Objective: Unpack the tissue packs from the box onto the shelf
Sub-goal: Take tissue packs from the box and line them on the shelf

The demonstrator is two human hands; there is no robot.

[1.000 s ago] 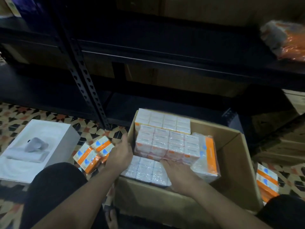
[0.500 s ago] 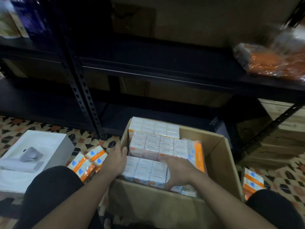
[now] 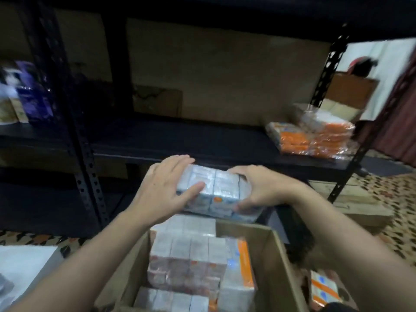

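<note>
Clear plastic wrap, pale blue-white with a spot of orange, covers the bundle of tissue packs (image 3: 216,192) that you hold between both hands. Your left hand (image 3: 162,192) clamps its left end, fingers over the far top edge and thumb pressed to the near face. Your right hand (image 3: 263,190) curls round the right end, fingers on top and thumb low on the front. The bundle is in the air, above the far end of the cardboard box (image 3: 276,278) and just in front of the dark shelf (image 3: 180,140). It is level with the shelf's front edge but not yet resting on the board. So this one is lifted out and, by my reading, only needs setting down. On the shelf, a small heap of orange wrapped packs (image 3: 315,136) already lies at the right end, near the upright, and most of the board shows nothing else on it. The box is far from done: several stacked bundles (image 3: 193,262) fill its left and middle parts, one standing on edge with its orange side up. I judge you well short of halfway. On the patterned floor (image 3: 394,199) a loose pack (image 3: 324,289) lies to the right of the box, and a white carton (image 3: 24,262) sits to its left.
</note>
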